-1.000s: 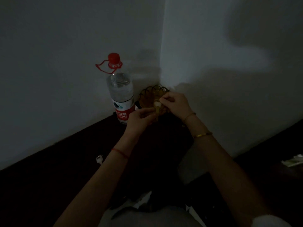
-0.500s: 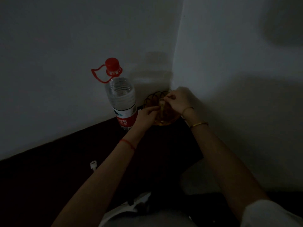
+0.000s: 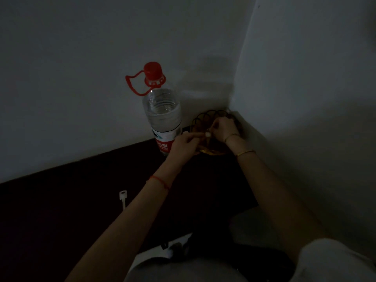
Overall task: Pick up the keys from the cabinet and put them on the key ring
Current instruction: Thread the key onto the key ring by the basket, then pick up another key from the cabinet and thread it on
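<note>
Viewing the scene from above in poor light, I start with the largest item: the dark cabinet fills the lower left, with pale walls meeting in a corner at about 1 o'clock. A bottle with a red cap stands upright at 12 o'clock. Just to its right, in the corner, sits a wire basket over an amber dish; I cannot tell whether they are one piece.

Both hands work at the basket. My left hand is pinched closed on a small pale object, probably a key head or the ring; detail is too small to confirm. My right hand is curled closed, its fingertips touching the same object. Which hand holds key and which holds ring cannot be read.

One key lies flat on the cabinet at 9 o'clock, well apart from the hands.

Status, as judged: threading appears to be in progress on one item. At least one key remains to be collected and threaded.
</note>
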